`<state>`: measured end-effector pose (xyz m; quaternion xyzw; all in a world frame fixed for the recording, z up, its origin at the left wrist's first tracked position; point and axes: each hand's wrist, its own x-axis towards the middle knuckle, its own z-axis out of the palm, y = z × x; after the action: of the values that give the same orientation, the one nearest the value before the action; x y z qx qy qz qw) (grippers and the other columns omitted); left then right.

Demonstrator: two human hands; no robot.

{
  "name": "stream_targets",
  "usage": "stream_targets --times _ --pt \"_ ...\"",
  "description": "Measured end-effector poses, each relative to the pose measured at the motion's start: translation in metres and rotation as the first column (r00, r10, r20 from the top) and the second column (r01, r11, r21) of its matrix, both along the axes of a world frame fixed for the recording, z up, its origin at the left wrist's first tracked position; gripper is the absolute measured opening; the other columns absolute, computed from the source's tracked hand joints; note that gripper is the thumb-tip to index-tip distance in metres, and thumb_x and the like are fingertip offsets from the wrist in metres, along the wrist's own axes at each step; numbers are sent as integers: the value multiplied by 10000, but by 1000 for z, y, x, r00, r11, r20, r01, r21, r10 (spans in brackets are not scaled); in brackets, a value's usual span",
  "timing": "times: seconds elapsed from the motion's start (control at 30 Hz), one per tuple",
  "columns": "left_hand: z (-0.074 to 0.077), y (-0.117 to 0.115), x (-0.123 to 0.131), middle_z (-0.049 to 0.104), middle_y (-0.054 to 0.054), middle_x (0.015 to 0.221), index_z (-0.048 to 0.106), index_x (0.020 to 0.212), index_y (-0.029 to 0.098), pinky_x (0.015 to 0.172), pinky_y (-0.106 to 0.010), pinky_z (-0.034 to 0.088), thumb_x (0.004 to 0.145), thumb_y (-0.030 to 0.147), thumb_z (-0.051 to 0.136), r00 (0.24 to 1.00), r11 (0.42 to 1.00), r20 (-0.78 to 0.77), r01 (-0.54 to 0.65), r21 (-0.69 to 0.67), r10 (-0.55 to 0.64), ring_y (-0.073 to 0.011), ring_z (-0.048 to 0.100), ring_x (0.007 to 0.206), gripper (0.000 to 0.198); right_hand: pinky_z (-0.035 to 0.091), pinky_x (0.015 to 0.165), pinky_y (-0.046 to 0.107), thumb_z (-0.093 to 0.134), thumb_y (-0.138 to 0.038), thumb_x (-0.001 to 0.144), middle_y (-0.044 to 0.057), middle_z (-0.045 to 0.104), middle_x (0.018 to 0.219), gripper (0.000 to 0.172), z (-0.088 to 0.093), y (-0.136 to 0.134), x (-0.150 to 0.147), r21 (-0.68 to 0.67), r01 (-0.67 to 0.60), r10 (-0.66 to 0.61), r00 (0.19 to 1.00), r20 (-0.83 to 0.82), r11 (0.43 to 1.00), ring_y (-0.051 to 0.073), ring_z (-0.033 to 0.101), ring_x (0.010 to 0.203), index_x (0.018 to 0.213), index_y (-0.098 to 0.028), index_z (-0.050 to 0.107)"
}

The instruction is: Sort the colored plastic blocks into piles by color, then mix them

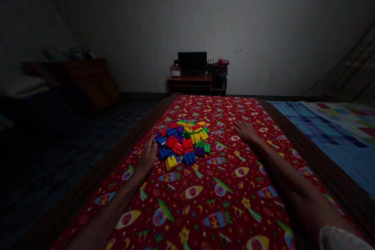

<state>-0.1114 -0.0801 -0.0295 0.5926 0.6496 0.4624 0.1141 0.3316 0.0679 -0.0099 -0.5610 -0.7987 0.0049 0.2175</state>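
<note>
A loose pile of plastic toy blocks (178, 147) in red, blue, yellow, green and purple lies on a red cloth (187, 215) printed with rockets and stars. My left hand (147, 156) rests at the pile's left edge, its fingers stretched out beside a blue block (161, 140); whether they touch cannot be made out. To the right of the pile, my right hand (245, 131) lies flat on the cloth with fingers spread, apart from the blocks. A yellow block (171, 163) sits at the near side of the pile.
A desk (190, 79) with a dark monitor (192, 63) and a red object (223, 62) stands by the far wall. A wooden cabinet (88, 82) is at the left. Blue checked bedding (310, 125) lies on the right. The room is dim.
</note>
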Motion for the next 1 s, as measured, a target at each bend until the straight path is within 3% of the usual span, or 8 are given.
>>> stream_targets --times 0.07,0.13,0.23,0.33,0.47,0.57,0.73,1.0 --pt "0 0 0 495 -146 1405 450 1344 172 1136 -484 310 928 456 320 1000 1000 2 14 -6 -14 -253 435 1334 520 414 997 519 424 -370 968 149 552 1327 391 1 -4 39 -62 77 -73 995 61 995 285 524 1194 1279 -177 561" --pt "1 -1 3 488 -146 1415 451 1344 171 1138 -482 307 931 445 317 1000 1000 8 20 -16 -20 -251 432 1337 514 326 1059 545 279 -347 984 168 467 1437 475 0 -13 73 -137 293 -258 939 228 946 309 407 1327 1353 -155 510" --pt "0 -1 7 464 -159 1436 419 1372 155 1143 -469 302 926 431 327 999 1000 41 -12 -23 13 -257 415 1351 532 340 1022 578 226 -347 971 266 484 1386 547 -5 -37 91 -52 528 -489 816 309 848 367 433 1300 1326 -48 515" --pt "-2 2 9 439 -173 1453 355 1416 147 1143 -462 302 921 434 343 994 997 86 -63 -32 66 -263 419 1351 573 319 1061 551 259 -396 964 274 439 1422 582 -20 -67 79 121 369 -388 867 312 922 360 382 1345 1386 -41 444" --pt "1 23 1 398 -153 1492 353 1424 157 1175 -457 231 924 435 333 993 995 67 -99 4 99 -255 347 1399 573 342 1077 514 252 -353 963 121 422 1488 512 -44 -94 78 82 34 -63 925 376 996 287 330 1393 1406 -195 454" --pt "12 52 -6 411 -126 1493 419 1388 151 1192 -430 181 924 417 302 997 993 23 -76 -94 79 -238 282 1431 548 365 1047 559 270 -293 939 128 470 1451 490 -54 -96 102 64 106 -123 907 404 992 325 376 1359 1331 -183 543" --pt "31 95 6 665 -85 1230 630 1179 171 1113 -443 345 909 447 300 997 969 19 79 -233 -77 -268 528 1253 507 379 1040 544 253 -287 942 150 471 1446 514 -53 -90 117 69 249 -256 886 387 966 331 388 1349 1348 -125 524" --pt "39 97 77 605 -52 1334 612 1252 156 1128 -365 331 908 494 300 931 905 20 360 -226 -365 -227 507 1282 575 347 1068 497 263 -322 957 137 467 1454 513 -44 -96 100 68 283 -288 886 363 957 310 410 1337 1368 -134 507"
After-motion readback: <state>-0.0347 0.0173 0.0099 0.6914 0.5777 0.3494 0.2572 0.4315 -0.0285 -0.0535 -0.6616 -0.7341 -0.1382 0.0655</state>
